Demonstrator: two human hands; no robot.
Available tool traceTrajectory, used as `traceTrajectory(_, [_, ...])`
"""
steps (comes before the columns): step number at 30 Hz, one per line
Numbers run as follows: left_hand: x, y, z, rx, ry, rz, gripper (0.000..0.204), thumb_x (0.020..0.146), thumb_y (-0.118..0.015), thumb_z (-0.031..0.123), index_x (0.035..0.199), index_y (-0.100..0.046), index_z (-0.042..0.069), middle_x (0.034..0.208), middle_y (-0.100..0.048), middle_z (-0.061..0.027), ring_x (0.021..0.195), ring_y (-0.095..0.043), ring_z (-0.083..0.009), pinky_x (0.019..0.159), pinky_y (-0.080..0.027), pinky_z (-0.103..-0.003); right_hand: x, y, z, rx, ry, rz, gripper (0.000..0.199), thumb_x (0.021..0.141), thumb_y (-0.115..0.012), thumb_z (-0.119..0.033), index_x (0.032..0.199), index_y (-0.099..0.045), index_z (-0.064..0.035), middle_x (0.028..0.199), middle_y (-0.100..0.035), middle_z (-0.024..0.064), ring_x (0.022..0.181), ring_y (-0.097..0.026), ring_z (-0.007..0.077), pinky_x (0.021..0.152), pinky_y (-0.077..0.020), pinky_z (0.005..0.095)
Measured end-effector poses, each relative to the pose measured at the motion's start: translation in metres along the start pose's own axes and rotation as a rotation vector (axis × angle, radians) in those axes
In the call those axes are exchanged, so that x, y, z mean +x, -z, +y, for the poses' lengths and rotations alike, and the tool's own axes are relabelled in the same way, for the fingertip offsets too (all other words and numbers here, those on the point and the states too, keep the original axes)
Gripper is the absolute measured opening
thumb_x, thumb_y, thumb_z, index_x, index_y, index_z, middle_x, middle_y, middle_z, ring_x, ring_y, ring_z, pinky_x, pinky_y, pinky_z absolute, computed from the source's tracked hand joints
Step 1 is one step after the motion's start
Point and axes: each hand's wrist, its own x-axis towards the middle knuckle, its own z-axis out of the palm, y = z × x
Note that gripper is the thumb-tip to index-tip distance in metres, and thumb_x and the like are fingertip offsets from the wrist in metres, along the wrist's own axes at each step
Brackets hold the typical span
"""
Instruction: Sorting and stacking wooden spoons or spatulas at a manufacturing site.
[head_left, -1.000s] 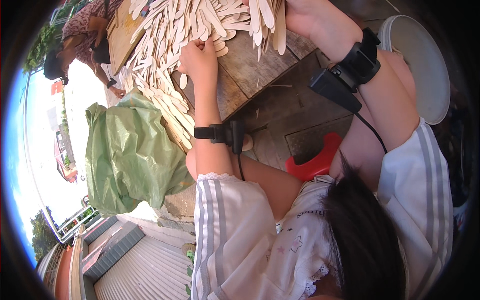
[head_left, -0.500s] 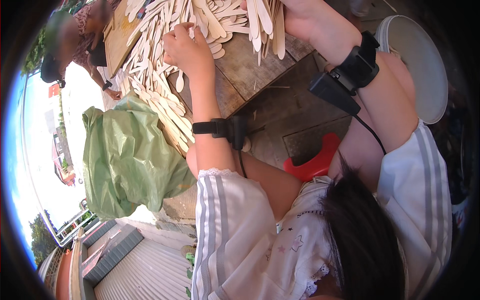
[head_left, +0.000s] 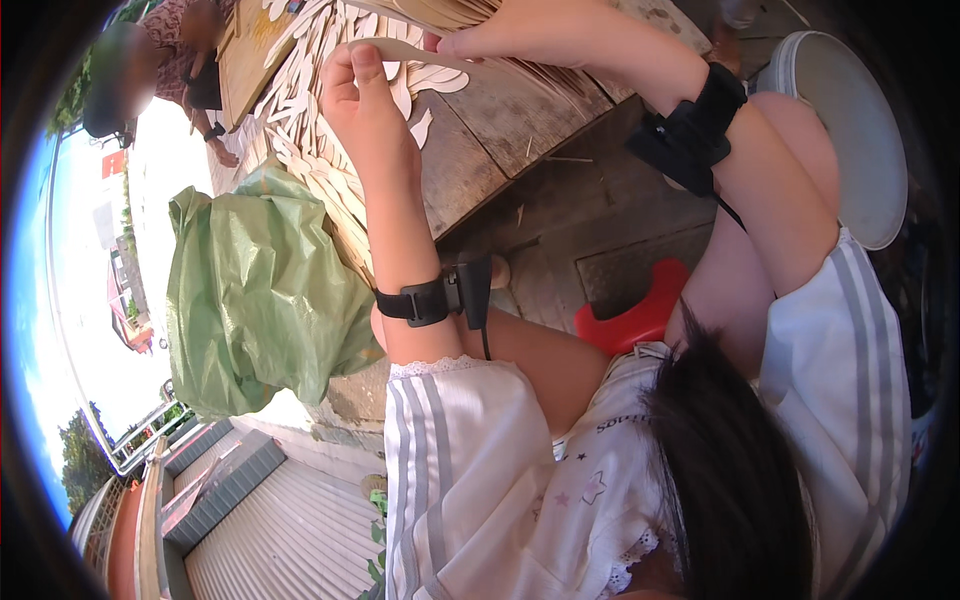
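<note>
Near the top edge, my right hand [head_left: 525, 35] grips a thick bundle of flat wooden cutlery [head_left: 440, 12], its ends fanning out below the palm. My left hand [head_left: 368, 105] pinches one thin wooden cutlery piece [head_left: 425, 55] between thumb and fingers. That piece stretches across to my right hand's fingertips. Beneath and beyond my left hand, a loose heap of pale wooden cutlery [head_left: 305, 70] covers the far left of the plank table [head_left: 455, 160]. Its pieces have long handles and rounded ends.
A green plastic sack [head_left: 265, 290] stands by the table's left edge. White bucket [head_left: 845, 140] is at the right, red plastic stool [head_left: 640, 305] under me. Another person's hand [head_left: 222, 153] shows at the far left. Black straps with cables circle both my wrists.
My left hand has come away from the heap and now holds one wooden piece. In my right hand the bundle has turned from hanging upright to slanting sideways.
</note>
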Motion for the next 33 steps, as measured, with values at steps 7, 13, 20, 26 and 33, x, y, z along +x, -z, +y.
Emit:
traceTrajectory(7, [0.002,0.008,-0.007,-0.232,0.089,-0.151,0.038,0.097,-0.054,0.035,0.102,-0.062,-0.002,0.096,-0.064,-0.0078,0.089,-0.056,-0.0156,0.082,-0.040,-0.027,-0.002,-0.025,0.016,0.303,-0.344,-0.141,0.019,0.084,-0.062,-0.011,0.100,-0.061,-0.0006,0.081,-0.062,0.0030,0.074,-0.058,0.0101,0.071,-0.0469,0.0235])
traceTrajectory(13, [0.023,0.027,-0.019,0.945,0.385,-0.133,0.055,0.080,-0.059,0.056,0.094,-0.071,0.004,0.109,-0.061,-0.0134,0.112,-0.046,-0.0289,0.097,-0.029,-0.043,-0.004,0.000,0.008,0.385,-0.338,0.117,0.013,0.089,-0.060,-0.013,0.094,-0.059,-0.0011,0.079,-0.061,0.0035,0.073,-0.059,0.0109,0.067,-0.0476,0.0219])
traceTrajectory(20, [0.019,0.044,-0.049,1.541,0.357,-0.415,0.051,0.071,-0.069,0.059,0.097,-0.071,0.015,0.115,-0.064,-0.0089,0.121,-0.041,-0.0348,0.096,-0.026,-0.050,0.000,0.001,0.004,0.617,-0.390,0.076,0.018,0.086,-0.061,-0.010,0.100,-0.059,0.0017,0.085,-0.065,0.0065,0.076,-0.062,0.0137,0.070,-0.0500,0.0241])
traceTrajectory(26, [0.025,0.059,-0.042,1.149,0.462,-0.374,0.040,0.071,-0.074,0.044,0.094,-0.070,0.011,0.083,-0.068,-0.0016,0.087,-0.060,-0.0202,0.088,-0.030,-0.042,0.004,0.003,0.014,-0.025,0.055,0.235,0.029,0.081,-0.064,-0.006,0.108,-0.060,0.0049,0.093,-0.068,0.0103,0.084,-0.064,0.0161,0.078,-0.0499,0.0272])
traceTrajectory(33, [0.024,0.080,-0.015,0.692,0.243,-0.253,0.031,0.075,-0.078,0.026,0.094,-0.070,0.003,0.074,-0.064,-0.0008,0.069,-0.054,-0.0110,0.070,-0.041,-0.026,-0.002,-0.002,-0.016,-0.261,0.022,0.122,0.038,0.074,-0.068,-0.003,0.111,-0.061,0.0054,0.101,-0.069,0.0149,0.093,-0.064,0.0161,0.086,-0.0478,0.0292])
